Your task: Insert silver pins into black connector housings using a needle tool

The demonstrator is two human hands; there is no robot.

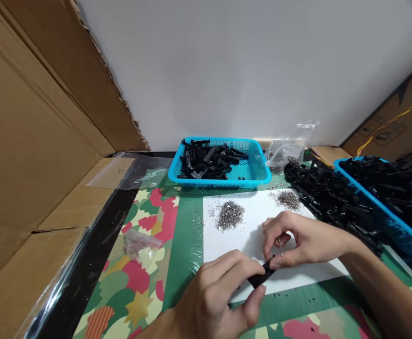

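Note:
A small dark black plastic piece (259, 278) is pinched in my left hand (223, 287), between the thumb side and the fingertips. My right hand (294, 240) is closed, its thumb and index fingertips touching the far end of that piece. A thin metal rod (280, 246) sticks out among the curled right fingers; its full shape is hidden. Both hands are over the near part of a white sheet (251, 240). Beyond them on the sheet lie a pile of tiny metal parts (230, 215) and a smaller pile of similar metal parts (288, 200).
A blue basket (220, 182) with black plastic pieces stands at the back. Loose black parts (328, 200) heap up at the right beside another blue basket (386, 207). Clear plastic bags (142, 242) lie left and at the back. Cardboard (32, 117) walls the left side.

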